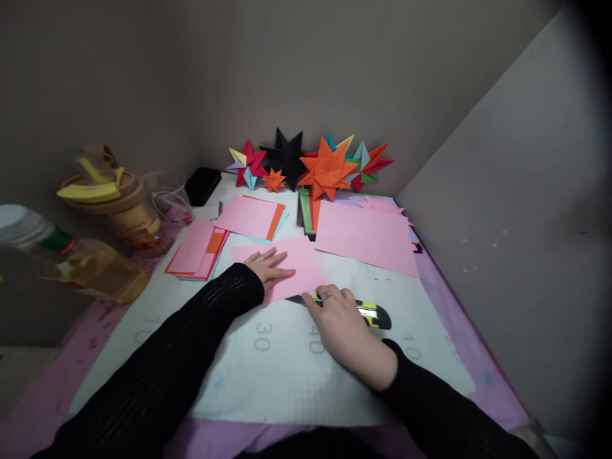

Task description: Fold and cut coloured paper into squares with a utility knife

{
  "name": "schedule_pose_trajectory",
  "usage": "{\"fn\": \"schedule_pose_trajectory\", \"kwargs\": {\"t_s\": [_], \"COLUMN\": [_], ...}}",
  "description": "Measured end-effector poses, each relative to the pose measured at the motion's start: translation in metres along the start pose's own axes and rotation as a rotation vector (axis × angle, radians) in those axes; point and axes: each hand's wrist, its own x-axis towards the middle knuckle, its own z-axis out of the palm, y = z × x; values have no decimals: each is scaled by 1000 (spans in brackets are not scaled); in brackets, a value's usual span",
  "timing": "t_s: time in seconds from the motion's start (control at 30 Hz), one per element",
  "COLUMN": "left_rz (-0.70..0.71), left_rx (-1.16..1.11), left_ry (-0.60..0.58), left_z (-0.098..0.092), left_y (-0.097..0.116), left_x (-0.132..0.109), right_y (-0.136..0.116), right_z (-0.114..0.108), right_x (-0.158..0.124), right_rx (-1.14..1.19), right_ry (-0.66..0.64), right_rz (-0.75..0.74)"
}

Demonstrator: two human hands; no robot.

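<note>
My left hand (268, 266) lies on a pink sheet (303, 268) with its fingers spread, pressing it to the white mat (287, 370). Over the near right edge of that sheet, my right hand (337, 312) is closed on a black and yellow cutter knife (377, 315). The knife lies low over the mat, its dark tip pointing left beneath the near edge of the sheet. Part of the knife is hidden under my right fingers. A larger pink sheet (366, 236) lies behind, to the right.
Two stacks of coloured paper (191, 248) (246, 217) sit at the left. Folded paper stars (327, 167) line the back wall. A black case (203, 185), a lidded cup (129, 210) and a bottle (90, 258) stand at the left edge. A grey wall borders the right.
</note>
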Motion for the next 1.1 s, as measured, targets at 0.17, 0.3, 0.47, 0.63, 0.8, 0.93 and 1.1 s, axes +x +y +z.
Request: {"fn": "schedule_pose_trajectory", "kwargs": {"t_s": [0.17,0.3,0.47,0.63,0.8,0.93,1.1], "left_rz": [-2,1,0,4,31,57,84], "left_rx": [-8,3,9,10,12,-17,-45], "left_ry": [-4,2,-5,-8,-6,-32,-3], "left_z": [2,1,-1,0,-1,-3,0], "left_y": [-1,-1,1,0,-7,-18,-24], "left_x": [1,1,0,0,3,8,10], "right_y": [-2,-4,-8,-12,-13,-16,-20], "right_z": [1,1,-1,-6,-8,-8,-7], "right_x": [0,1,1,4,3,4,6], "right_rx": [-4,3,10,16,22,36,42], "right_ry": [-1,3,5,-17,-21,-22,23], "right_rz": [4,-4,-4,-10,-14,-21,-23]}}
